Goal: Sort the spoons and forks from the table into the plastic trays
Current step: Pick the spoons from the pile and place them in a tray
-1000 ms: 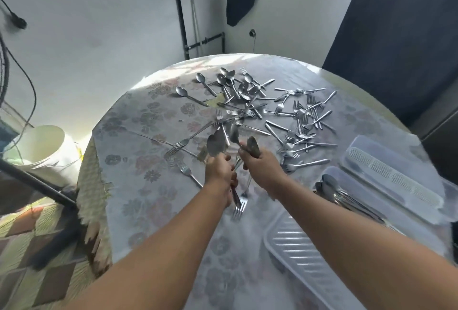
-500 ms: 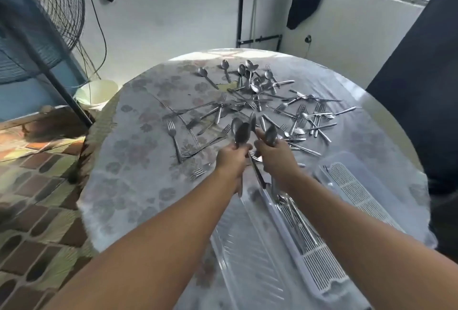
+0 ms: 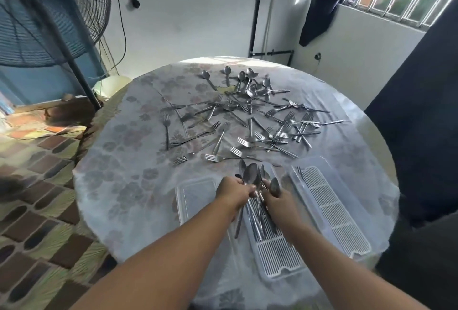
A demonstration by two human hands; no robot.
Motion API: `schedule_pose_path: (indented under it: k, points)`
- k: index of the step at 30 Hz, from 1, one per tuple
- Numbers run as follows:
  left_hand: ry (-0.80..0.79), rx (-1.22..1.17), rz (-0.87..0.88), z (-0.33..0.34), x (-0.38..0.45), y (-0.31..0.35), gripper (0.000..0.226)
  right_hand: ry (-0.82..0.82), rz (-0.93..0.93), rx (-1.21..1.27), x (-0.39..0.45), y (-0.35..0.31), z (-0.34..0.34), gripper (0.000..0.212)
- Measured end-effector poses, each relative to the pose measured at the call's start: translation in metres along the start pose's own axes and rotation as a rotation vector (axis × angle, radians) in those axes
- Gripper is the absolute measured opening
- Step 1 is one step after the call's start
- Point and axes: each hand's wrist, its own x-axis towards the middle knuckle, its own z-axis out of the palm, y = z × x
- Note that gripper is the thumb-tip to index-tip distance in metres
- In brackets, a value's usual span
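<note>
Early stage. Left hand (image 3: pixel 235 189) and right hand (image 3: pixel 277 198) both grip spoons (image 3: pixel 251 175) over the middle tray (image 3: pixel 280 257), which already holds several. Most forks (image 3: pixel 213 157) and far spoons (image 3: pixel 245 79) remain scattered on table (image 3: pixel 119 185).

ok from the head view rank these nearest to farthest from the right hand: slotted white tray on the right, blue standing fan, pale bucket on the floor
1. Slotted white tray, just right of the right hand.
2. Pale bucket, on the floor at the table's far left.
3. Blue standing fan, upper left corner.
</note>
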Motion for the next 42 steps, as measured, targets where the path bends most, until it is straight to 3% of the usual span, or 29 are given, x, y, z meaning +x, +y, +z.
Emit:
schedule_pose_path:
  k: [2,6,8,10,16,24,30,34,38,42]
  points:
    - [-0.002,0.078,-0.027,0.013,0.002,-0.006,0.022,0.013,0.019,-0.064,0.0,0.001,-0.006,0.02]
    - [0.043,0.285,-0.044,0.022,0.0,-0.005,0.032,-0.055,0.063,-0.162,0.007,0.011,0.0,0.018]
    - [0.084,0.39,-0.053,0.027,0.002,-0.005,0.026,-0.073,0.076,-0.154,0.013,0.017,0.002,0.02]
    - [0.12,0.463,-0.049,0.029,0.006,-0.004,0.02,-0.082,0.04,-0.165,0.014,0.016,0.002,0.019]
    - [0.236,0.656,0.025,0.036,0.006,0.0,0.03,-0.133,-0.127,-0.385,0.005,0.005,-0.001,0.029]
    - [0.304,0.502,0.076,0.03,0.004,0.002,0.031,-0.137,-0.152,-0.401,0.004,-0.006,-0.004,0.022]
    - [0.3,0.138,0.019,0.044,-0.008,0.011,0.053,-0.032,-0.166,-0.227,0.003,-0.005,-0.004,0.027]
    - [0.271,0.02,0.053,0.049,-0.015,0.017,0.06,-0.035,-0.09,-0.086,-0.001,-0.014,-0.01,0.015]
    - [0.263,0.028,0.079,0.051,-0.013,0.019,0.035,-0.134,-0.019,0.024,0.004,-0.017,-0.013,0.041]
    - [0.273,0.202,0.098,0.049,-0.011,0.012,0.012,-0.147,0.001,-0.023,0.011,-0.021,-0.01,0.08]
